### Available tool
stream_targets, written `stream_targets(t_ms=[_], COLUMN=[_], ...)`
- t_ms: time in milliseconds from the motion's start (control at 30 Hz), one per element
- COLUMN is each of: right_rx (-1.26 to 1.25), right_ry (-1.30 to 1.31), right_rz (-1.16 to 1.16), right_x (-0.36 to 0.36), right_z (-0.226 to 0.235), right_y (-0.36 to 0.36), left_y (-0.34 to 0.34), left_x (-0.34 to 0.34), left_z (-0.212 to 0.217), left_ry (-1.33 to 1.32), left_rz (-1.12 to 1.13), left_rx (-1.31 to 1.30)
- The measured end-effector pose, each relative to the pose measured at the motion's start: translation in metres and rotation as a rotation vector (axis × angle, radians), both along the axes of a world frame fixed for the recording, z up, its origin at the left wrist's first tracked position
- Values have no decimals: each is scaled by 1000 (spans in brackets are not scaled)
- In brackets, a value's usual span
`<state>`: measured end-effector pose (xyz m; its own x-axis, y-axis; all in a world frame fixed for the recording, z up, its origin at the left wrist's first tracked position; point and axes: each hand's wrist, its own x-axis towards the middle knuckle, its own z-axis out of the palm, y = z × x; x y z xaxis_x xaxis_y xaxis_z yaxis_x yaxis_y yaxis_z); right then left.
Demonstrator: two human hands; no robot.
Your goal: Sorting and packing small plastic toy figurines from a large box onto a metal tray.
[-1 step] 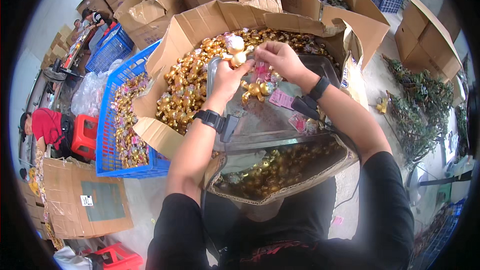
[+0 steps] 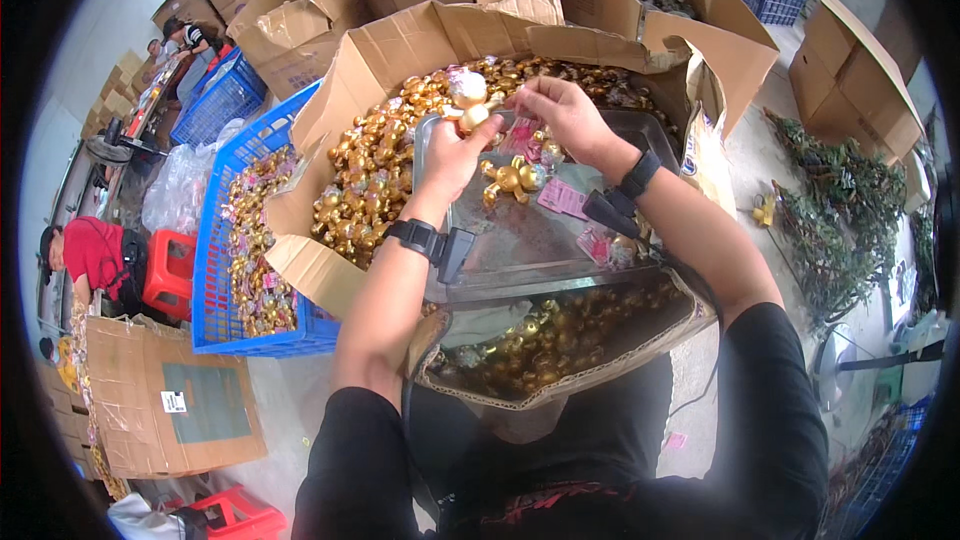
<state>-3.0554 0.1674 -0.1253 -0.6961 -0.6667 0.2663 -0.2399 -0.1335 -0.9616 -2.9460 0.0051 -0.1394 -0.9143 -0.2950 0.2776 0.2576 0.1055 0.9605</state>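
My left hand (image 2: 455, 158) is closed around a small gold figurine (image 2: 474, 118) with a shiny, whitish wrapped top. Just to its right, my right hand (image 2: 568, 120) has its thumb and forefinger pinched together close to the figurine. What they grip, if anything, is too small to make out. Below both hands lies a grey metal tray (image 2: 500, 245). Another gold figurine (image 2: 514, 178) rests in it, beside pink cards (image 2: 563, 198) and a clear-wrapped pink piece (image 2: 606, 246). A pink tag-like piece (image 2: 520, 136) shows under my right fingers.
A big open carton (image 2: 360, 75) full of gold figurines surrounds the tray's far side; another open box (image 2: 560, 395) of them is at my lap. Left stands a blue crate (image 2: 212, 280). Leafy branches (image 2: 835, 210) lie right. A person in red (image 2: 92, 260) is at far left.
My right fingers have shifted very slightly, and the pink piece beneath them, blurred before, now looks sharper. My left hand still holds the figurine.
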Motion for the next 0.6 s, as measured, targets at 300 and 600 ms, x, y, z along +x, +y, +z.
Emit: stream_targets(t_ms=[300,600], right_rx=[289,177], right_ry=[442,1052], right_rz=[-81,-19], right_x=[8,-13], right_z=[39,29], right_y=[25,30], left_y=[-11,-10], left_x=[10,13], left_z=[3,12], left_ry=[-154,140], left_rz=[39,97], left_rx=[-620,-865])
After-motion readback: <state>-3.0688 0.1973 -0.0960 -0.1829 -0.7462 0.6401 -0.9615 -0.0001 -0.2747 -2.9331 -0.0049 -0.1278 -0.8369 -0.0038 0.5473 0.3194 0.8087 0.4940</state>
